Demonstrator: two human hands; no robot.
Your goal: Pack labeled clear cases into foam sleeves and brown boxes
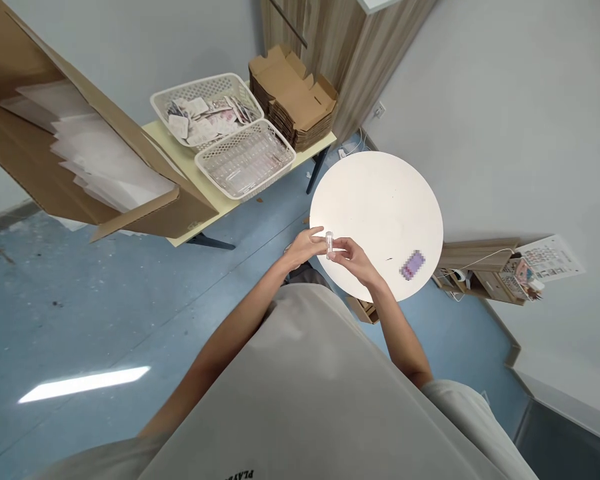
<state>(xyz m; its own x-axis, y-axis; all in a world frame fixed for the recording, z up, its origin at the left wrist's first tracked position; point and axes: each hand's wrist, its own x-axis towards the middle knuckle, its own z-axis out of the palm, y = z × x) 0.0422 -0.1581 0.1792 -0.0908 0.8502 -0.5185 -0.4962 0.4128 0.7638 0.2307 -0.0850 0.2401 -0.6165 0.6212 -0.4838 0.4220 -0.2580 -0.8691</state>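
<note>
A small clear tube [329,239] with a whitish top stands roughly upright between my two hands, over the left edge of the round white table [370,193]. My right hand [357,262] pinches it from the right between thumb and fingers. On the other side, my left hand [303,248] has its fingers stretched out and apart. Its fingertips come close to the tube; whether they touch it I cannot tell. What the tube contains is too small to make out.
A pixelated purple item [413,265] lies on the round table. To the left, a yellow table [210,223] bears a basket of packets [200,137], a basket of clear plastic pieces [245,160], flattened cardboard boxes [300,93] and a large carton [145,167] holding translucent sheets. A low shelf [485,267] stands right.
</note>
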